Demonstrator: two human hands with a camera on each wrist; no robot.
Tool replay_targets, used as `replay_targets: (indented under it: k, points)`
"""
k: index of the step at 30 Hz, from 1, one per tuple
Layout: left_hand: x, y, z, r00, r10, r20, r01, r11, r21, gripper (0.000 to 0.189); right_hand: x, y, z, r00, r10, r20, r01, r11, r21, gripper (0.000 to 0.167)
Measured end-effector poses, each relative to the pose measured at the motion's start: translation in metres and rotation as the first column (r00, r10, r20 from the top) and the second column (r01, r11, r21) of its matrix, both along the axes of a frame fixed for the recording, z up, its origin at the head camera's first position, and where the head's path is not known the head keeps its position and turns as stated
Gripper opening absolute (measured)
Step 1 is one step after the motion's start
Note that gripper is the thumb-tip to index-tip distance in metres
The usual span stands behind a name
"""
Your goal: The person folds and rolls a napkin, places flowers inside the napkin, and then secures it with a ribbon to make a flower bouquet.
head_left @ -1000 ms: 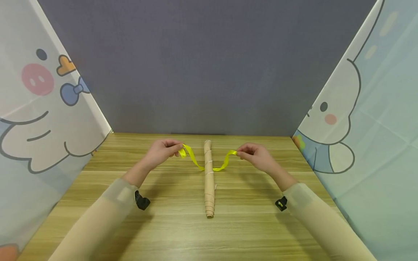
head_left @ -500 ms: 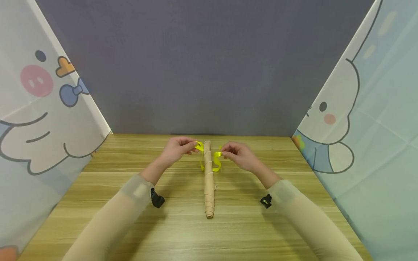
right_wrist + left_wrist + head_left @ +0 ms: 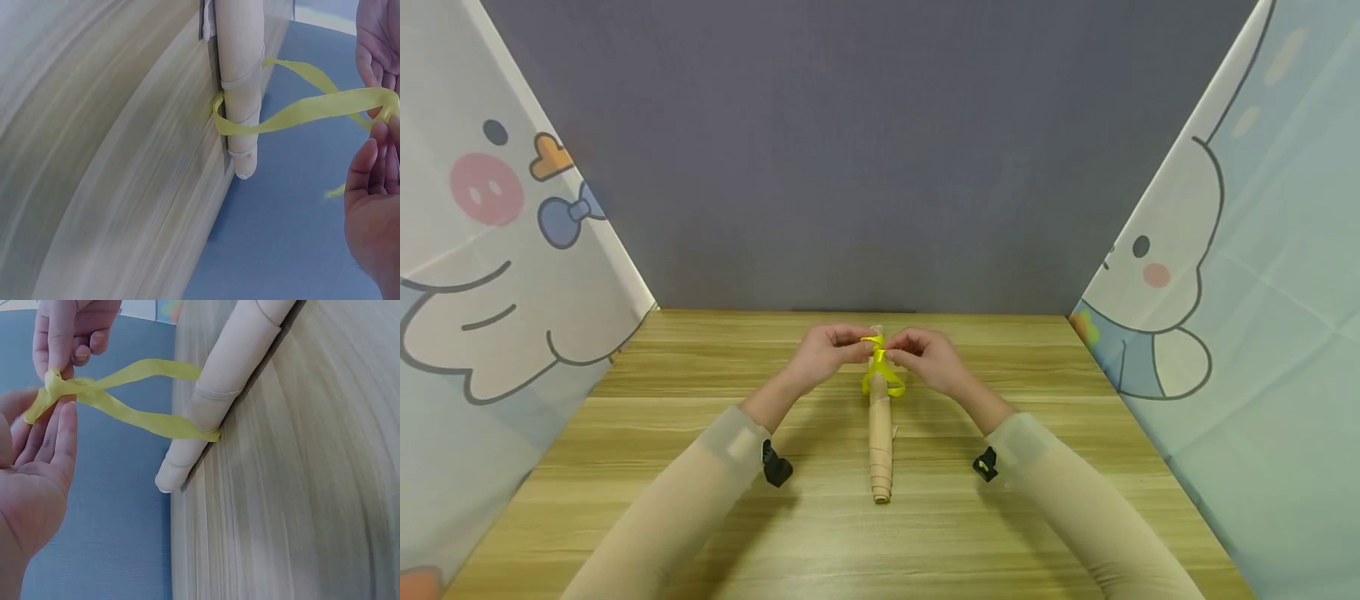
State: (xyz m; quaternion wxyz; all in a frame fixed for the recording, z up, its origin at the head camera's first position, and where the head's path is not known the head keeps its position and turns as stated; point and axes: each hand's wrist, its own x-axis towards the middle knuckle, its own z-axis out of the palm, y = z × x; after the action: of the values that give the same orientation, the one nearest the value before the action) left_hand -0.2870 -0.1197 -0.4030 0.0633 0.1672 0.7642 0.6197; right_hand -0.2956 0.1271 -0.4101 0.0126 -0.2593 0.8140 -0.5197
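A tan, spirally wrapped roll (image 3: 881, 442) lies lengthwise on the table, its far end behind the hands. Around its far half runs a yellow ribbon (image 3: 144, 419), passing beneath the roll with both lengths drawn up and crossed above it. My left hand (image 3: 831, 354) pinches one ribbon end between thumb and fingers. Opposite it, my right hand (image 3: 928, 358) pinches the other part, fingertips close to the left hand's. In the right wrist view the ribbon (image 3: 312, 107) makes a loose loop standing away from the roll, and a loose tail hangs below the fingers.
The wood-grain table (image 3: 880, 550) ends at a grey panel (image 3: 865, 167) at the back. Printed cartoon cloths (image 3: 512, 275) stand on the left and right sides. Each sleeve has a small black camera (image 3: 777, 468) at the wrist.
Both hands have moved inward from either side to meet over the roll. The ribbon ends, spread apart before, now cross above it.
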Motion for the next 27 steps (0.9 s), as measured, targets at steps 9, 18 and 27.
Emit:
replay_targets:
  k: [9,18,27]
  points:
    - [0.0011,0.0029,-0.004,0.999,0.009,-0.032,-0.011,0.997,-0.074,0.035,-0.0021,-0.0058,-0.0043,1.0,-0.021,0.014,0.022,0.999,-0.041,0.024]
    - [0.0009,0.0067,-0.004,0.996,0.038,-0.076,-0.047,0.992,-0.114,0.03,-0.0026,-0.0086,-0.0062,0.999,-0.039,0.035,0.041,0.998,-0.053,0.02]
    - [-0.0001,0.0073,-0.0048,0.995,0.057,-0.076,-0.065,0.992,-0.107,0.039,-0.0011,-0.005,-0.0056,0.998,-0.038,0.046,0.042,0.996,-0.08,0.013]
